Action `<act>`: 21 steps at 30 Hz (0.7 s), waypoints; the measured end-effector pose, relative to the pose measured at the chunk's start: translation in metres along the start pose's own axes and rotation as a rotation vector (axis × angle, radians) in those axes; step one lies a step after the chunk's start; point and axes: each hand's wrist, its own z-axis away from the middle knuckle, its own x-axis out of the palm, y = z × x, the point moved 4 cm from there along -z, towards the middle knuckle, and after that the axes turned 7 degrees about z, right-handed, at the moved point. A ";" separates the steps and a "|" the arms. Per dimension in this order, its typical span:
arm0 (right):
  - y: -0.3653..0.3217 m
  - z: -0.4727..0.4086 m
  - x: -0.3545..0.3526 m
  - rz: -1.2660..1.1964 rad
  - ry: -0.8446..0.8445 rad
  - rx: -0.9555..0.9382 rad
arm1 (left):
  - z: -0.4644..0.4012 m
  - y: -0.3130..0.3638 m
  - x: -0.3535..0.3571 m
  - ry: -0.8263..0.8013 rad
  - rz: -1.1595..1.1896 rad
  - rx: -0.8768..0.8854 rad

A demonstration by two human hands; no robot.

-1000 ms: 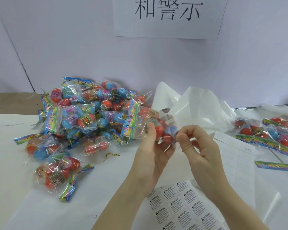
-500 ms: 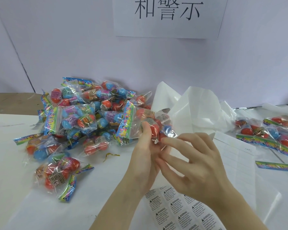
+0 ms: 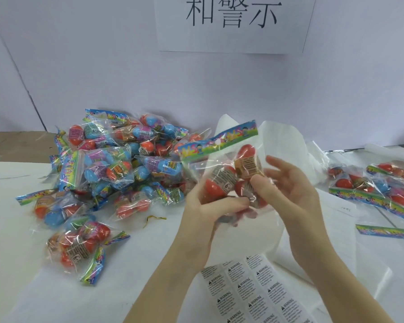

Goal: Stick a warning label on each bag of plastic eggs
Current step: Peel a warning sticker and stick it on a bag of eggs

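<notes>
While the left hand (image 3: 203, 206) grips a clear bag of plastic eggs (image 3: 229, 173) from below, fingers curled round its lower edge at the centre of the frame, the bag is held raised above the tabletop (image 3: 21, 276) with its multicoloured header strip (image 3: 217, 142) uppermost and tilted up to the right. Red eggs with printed wrappers show through the film. The right hand (image 3: 289, 190) is just right of the bag: its thumb presses on the film at the lower right of the bag, and the other fingers are spread and loosely extended behind it. Whether a label is under the thumb cannot be told.

A sheet of warning labels (image 3: 250, 292) lies flat at the lower centre of the frame, below both hands. A pile of egg bags (image 3: 117, 164) occupies the centre left. A smaller group of bags (image 3: 378, 185) lies at the right edge, with a loose header strip (image 3: 385, 231) below it. Crumpled white paper (image 3: 282, 145) stands behind the hands. A printed sign (image 3: 233, 22) hangs on the wall at the upper centre.
</notes>
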 end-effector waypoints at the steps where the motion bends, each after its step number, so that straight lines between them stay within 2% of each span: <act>1: 0.000 0.000 0.002 -0.069 -0.066 0.024 | 0.000 0.002 -0.001 0.022 -0.002 0.021; 4: -0.003 0.002 0.006 -0.099 -0.195 0.046 | -0.001 0.006 -0.004 0.055 -0.004 0.067; 8: -0.002 0.001 0.004 -0.102 -0.170 0.062 | -0.001 0.005 -0.006 0.084 -0.069 0.076; 10: -0.002 0.001 0.003 -0.130 -0.086 0.062 | -0.001 0.004 -0.006 0.125 -0.190 0.093; 12: -0.001 -0.001 -0.003 -0.158 0.038 0.030 | 0.000 0.004 -0.009 0.242 -0.300 0.124; 15: -0.002 -0.004 -0.018 -0.088 0.276 -0.082 | 0.002 0.009 -0.015 0.395 -0.337 0.205; 16: -0.003 -0.003 -0.021 -0.016 0.345 -0.121 | 0.002 0.010 -0.015 0.383 -0.325 0.215; 18: -0.006 0.000 -0.020 0.164 0.411 -0.240 | 0.000 0.006 -0.008 0.238 -0.277 0.158; 21: -0.011 0.010 -0.004 0.332 0.300 -0.488 | 0.002 -0.003 0.008 -0.022 -0.203 0.035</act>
